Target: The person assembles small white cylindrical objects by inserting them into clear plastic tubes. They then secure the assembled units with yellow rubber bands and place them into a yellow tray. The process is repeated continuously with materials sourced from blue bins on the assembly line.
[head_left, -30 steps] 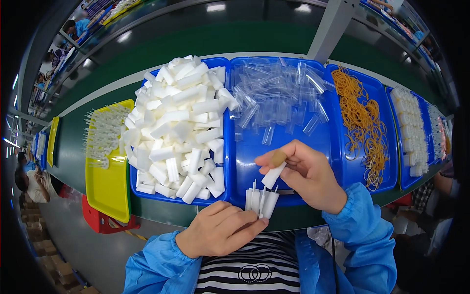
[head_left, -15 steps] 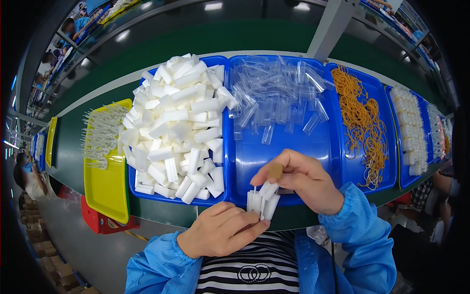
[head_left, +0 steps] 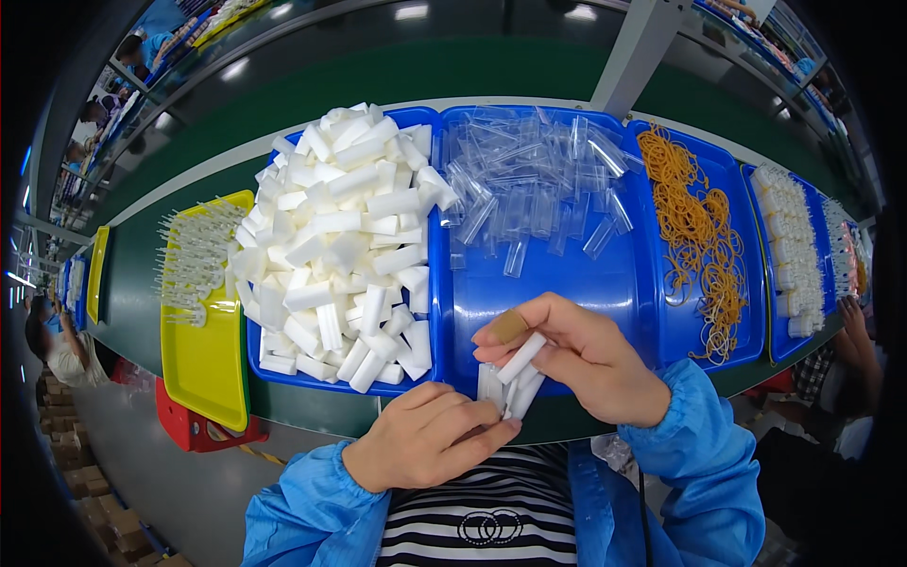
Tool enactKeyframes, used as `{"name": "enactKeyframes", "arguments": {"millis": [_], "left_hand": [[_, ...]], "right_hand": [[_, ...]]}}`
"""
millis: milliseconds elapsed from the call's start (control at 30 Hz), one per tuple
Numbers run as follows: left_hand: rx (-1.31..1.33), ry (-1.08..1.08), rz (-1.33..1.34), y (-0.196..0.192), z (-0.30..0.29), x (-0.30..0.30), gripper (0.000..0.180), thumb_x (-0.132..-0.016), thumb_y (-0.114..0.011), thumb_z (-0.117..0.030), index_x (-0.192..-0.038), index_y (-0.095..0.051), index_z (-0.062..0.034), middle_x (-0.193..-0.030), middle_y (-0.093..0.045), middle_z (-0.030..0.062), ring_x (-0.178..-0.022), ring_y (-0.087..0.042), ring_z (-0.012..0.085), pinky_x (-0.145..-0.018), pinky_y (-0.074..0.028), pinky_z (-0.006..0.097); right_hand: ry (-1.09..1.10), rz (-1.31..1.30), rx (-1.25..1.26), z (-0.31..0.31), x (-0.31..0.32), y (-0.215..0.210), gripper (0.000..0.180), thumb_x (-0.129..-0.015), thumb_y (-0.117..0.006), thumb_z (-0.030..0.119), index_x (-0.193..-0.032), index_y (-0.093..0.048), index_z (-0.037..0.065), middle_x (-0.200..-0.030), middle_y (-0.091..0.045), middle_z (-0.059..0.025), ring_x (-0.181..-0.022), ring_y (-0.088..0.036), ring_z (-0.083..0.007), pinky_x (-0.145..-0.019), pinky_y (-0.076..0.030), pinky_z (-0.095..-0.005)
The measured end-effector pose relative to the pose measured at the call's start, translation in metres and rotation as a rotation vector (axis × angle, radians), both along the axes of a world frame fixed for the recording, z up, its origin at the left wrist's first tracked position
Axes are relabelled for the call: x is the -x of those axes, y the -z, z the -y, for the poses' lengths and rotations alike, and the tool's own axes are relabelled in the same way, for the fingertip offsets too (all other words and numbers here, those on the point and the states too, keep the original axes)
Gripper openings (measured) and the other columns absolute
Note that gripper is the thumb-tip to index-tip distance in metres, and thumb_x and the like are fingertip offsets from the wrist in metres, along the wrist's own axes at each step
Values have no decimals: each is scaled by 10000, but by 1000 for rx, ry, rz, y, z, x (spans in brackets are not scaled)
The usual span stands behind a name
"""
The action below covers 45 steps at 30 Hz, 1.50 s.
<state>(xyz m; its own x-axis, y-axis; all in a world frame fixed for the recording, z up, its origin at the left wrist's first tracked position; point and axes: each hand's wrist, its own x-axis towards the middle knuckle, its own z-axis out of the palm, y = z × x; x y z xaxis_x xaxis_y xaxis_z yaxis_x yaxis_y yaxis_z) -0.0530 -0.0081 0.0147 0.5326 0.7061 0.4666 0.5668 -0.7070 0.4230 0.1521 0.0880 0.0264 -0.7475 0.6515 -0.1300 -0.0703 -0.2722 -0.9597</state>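
Note:
My left hand (head_left: 425, 439) is curled around a small bundle of white foam sticks (head_left: 499, 392), held upright near the table's front edge. My right hand (head_left: 576, 354), with a tan bandage on one fingertip, pinches one white foam stick (head_left: 521, 359) tilted against that bundle. Both hands are over the near rim of the blue tray of clear plastic tubes (head_left: 557, 283). Left of it, a blue tray (head_left: 269, 364) is heaped with white foam sticks (head_left: 331, 246).
A yellow tray (head_left: 198, 359) with white pin-like parts sits at far left. A blue tray (head_left: 675, 326) of orange rubber bands and another tray (head_left: 789, 250) of white pieces lie to the right. A green conveyor belt (head_left: 397, 85) runs behind. Another person's hand (head_left: 855, 321) shows at right.
My right hand has lowered the single foam stick from above the bundle down against it. My left hand has stayed in place holding the bundle.

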Motion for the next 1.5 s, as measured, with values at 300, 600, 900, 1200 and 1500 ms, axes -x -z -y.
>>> {"name": "enactKeyframes", "arguments": {"millis": [300, 600, 900, 1200, 1500], "left_hand": [[41, 4, 21, 4, -4, 5, 271, -762, -687, -110, -1031, -722, -110, -948, -609, -1, -717, -586, 123, -649, -448, 267], [89, -48, 196, 14, -5, 6, 288, -700, -799, -111, -981, -752, -149, -839, -641, -34, -637, -577, 153, -577, -440, 275], [-91, -61, 179, 15, -6, 10, 299, -692, -724, -121, -989, -734, -89, -904, -644, 35, -758, -632, 206, -690, -525, 307], [416, -226, 870, 1, -5, -22, 357, -874, -707, -55, -1190, -547, -14, -1195, -557, 144, -1082, -613, 271, -898, -533, 384], [917, -131, 1171, 16, -8, -25, 226, -956, -594, -3, -1174, -559, 44, -1283, -535, 185, -1171, -575, 235, -1011, -483, 369]], "right_hand": [[38, 87, -40, -5, -6, 0, 198, -934, -518, -40, -1129, -551, -26, -1120, -667, -135, -1076, -643, -195, -971, -502, -336], [113, 78, 125, -1, -6, -2, 197, -943, -592, 36, -1128, -624, -22, -1103, -684, -113, -1012, -655, -177, -903, -517, -308], [-11, 175, -460, -4, -10, -3, 161, -911, -676, 91, -1053, -700, 19, -948, -714, -88, -858, -670, -172, -1008, -444, -365], [142, 72, -307, 8, -27, 5, 212, -880, -710, 66, -1077, -669, -1, -1036, -717, -81, -883, -684, -169, -1137, -343, -455], [103, 227, -778, 8, -37, -10, 238, -769, -797, 123, -974, -680, 91, -1049, -633, -55, -1022, -600, -249, -1017, -390, -432]]}}
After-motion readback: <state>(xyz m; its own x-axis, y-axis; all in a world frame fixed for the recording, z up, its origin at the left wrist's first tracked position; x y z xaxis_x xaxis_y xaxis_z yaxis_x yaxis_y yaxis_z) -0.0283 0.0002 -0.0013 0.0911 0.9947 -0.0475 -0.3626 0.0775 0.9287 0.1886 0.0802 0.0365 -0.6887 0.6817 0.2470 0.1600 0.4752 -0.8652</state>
